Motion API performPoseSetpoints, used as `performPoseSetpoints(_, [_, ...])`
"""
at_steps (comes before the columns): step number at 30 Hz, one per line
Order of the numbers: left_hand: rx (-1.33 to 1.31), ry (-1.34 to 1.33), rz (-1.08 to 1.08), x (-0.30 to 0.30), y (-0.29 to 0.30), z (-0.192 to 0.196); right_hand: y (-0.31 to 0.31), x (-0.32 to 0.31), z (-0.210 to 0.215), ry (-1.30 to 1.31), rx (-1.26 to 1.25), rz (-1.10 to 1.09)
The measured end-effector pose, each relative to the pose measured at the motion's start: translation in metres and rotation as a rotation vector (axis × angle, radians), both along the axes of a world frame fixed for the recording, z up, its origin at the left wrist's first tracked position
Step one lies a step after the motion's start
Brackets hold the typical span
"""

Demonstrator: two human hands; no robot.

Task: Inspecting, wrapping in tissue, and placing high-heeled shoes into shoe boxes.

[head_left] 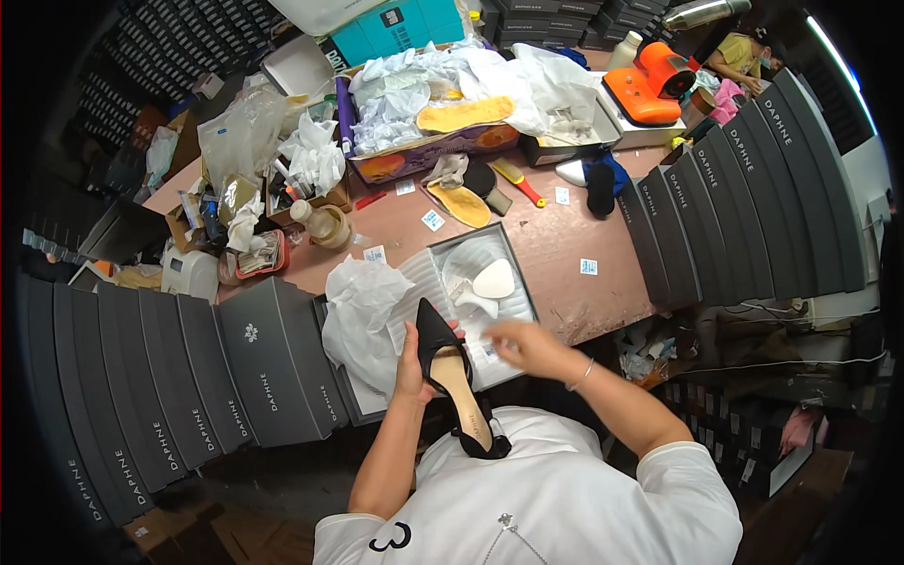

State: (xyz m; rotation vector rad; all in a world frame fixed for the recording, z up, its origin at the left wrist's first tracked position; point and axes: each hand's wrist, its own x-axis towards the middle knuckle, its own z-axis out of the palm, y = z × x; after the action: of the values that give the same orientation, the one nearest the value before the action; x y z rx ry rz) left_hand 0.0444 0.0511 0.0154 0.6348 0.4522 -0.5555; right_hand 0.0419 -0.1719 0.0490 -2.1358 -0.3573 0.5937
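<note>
A black pointed shoe (pixel 459 381) with a beige insole lies in my left hand (pixel 411 367), toe up and away from me, heel end toward my chest. My fingers wrap its side near the toe. To the right of the shoe hovers my right hand (pixel 535 351), apart from it. Its fingers are curled and smeared by motion, so what they hold, if anything, does not show. Beyond both hands sits an open shoebox (pixel 521 259) lined with striped white paper. White tissue paper (pixel 363 315) spills over its left part, and a white oval piece (pixel 494 280) rests inside.
Dark shoeboxes (pixel 273 367) stand in a row at left, and more boxes (pixel 763 169) at right. Behind are a paper-filled carton (pixel 414 162), an orange device (pixel 648 89), a brush (pixel 513 177) and a bottle jar (pixel 325 224). A person (pixel 739 61) is at the far right.
</note>
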Motion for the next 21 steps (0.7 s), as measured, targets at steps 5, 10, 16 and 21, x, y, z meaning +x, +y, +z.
performPoseSetpoints(5, [-0.116,0.04,-0.092,-0.047,-0.033,0.007,-0.041,0.066,-0.069,-0.778,-0.597,0.118])
performPoseSetpoints(10, [0.049,0.043,0.071,-0.038,-0.019,0.001,-0.031,0.056,-0.036,-0.628,-0.215,-0.181])
performPoseSetpoints(16, [0.149,-0.054,0.099,-0.042,-0.046,0.024,0.049,-0.022,-0.026,-0.508,-0.252,0.06])
performPoseSetpoints(21, [0.204,0.03,0.112,-0.057,-0.041,0.0,0.078,-0.007,-0.032,-0.323,-0.179,-0.019])
